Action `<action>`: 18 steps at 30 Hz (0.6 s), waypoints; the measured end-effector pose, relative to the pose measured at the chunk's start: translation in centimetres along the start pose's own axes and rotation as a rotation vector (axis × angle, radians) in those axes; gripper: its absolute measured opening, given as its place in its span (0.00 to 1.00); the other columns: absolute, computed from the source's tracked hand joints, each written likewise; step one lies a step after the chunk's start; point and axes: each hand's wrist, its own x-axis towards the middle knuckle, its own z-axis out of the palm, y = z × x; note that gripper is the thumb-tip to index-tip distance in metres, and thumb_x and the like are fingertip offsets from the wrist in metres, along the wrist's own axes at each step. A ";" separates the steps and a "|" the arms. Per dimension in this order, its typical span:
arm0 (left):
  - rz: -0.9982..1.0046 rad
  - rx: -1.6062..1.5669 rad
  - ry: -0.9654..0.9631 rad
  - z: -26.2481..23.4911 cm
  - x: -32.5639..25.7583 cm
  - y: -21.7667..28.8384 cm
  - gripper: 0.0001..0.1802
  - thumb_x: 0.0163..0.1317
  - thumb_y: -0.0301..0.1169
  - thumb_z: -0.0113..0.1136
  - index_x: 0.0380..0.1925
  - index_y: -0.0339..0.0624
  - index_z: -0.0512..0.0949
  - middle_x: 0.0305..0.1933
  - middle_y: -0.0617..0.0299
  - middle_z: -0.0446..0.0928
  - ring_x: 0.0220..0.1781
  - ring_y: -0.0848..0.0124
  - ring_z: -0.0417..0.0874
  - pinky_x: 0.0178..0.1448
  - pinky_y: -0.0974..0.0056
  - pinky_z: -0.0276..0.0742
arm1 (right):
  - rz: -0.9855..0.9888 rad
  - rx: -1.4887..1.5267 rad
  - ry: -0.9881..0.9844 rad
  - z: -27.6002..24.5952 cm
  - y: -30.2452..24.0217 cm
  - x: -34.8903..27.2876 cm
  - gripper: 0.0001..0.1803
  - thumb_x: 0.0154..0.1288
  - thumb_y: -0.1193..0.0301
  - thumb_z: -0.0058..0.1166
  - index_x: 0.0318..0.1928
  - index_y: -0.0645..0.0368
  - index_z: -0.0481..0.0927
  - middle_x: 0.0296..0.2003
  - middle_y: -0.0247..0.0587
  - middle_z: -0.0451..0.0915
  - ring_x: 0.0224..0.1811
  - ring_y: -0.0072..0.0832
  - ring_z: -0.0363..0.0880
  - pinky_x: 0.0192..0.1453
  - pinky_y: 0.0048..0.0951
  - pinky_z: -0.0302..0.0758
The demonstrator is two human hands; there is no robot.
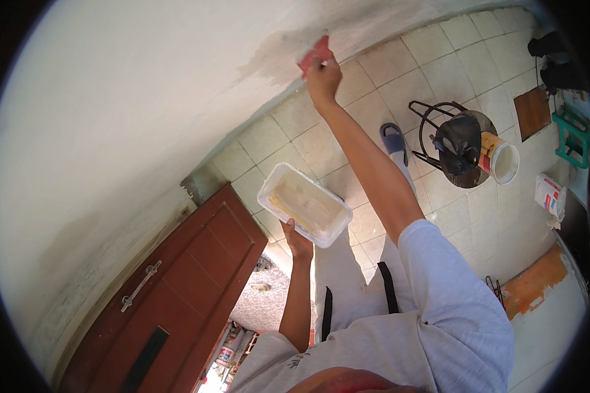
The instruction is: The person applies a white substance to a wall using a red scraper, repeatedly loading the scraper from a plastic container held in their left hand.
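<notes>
The right hand (pixel 324 84) is closed on a flat red scraper (pixel 316 55), which looks a little blurred. The scraper is at the low part of the white wall (pixel 124 85), over a grey-brown patch (pixel 269 56); whether its edge touches, I cannot tell. The left hand (pixel 298 242) grips a white rectangular tray (pixel 332 234) at its near side. Its inside is smeared pale beige, more yellow along one side.

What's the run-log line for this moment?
left hand: holds white tub | right hand: holds red scraper near wall | wall contact: unclear
</notes>
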 end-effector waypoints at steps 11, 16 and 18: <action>0.012 0.055 0.065 0.9 -0.4 0.0 0.44 0.58 0.50 0.58 0.71 0.42 0.56 0.68 0.55 0.65 0.70 0.58 0.66 0.71 0.53 0.63 | -0.045 0.363 -0.249 0.0 -8.6 -8.4 0.12 0.72 0.68 0.50 0.38 0.66 0.78 0.27 0.34 0.74 0.31 0.18 0.67 0.34 0.27 0.68; 0.045 0.060 0.045 3.1 -0.2 0.9 0.44 0.59 0.50 0.58 0.71 0.41 0.56 0.68 0.55 0.65 0.69 0.57 0.67 0.71 0.53 0.64 | 0.124 -0.012 -0.001 -2.1 -1.0 -2.6 0.11 0.65 0.69 0.56 0.34 0.67 0.81 0.27 0.45 0.83 0.30 0.30 0.80 0.39 0.35 0.74; 0.034 0.059 0.042 2.6 0.0 0.9 0.44 0.59 0.50 0.58 0.71 0.41 0.56 0.68 0.54 0.65 0.69 0.57 0.67 0.70 0.53 0.64 | 0.139 0.060 -0.065 -1.1 -1.4 -0.6 0.12 0.63 0.69 0.56 0.32 0.67 0.81 0.27 0.49 0.83 0.31 0.36 0.83 0.39 0.37 0.76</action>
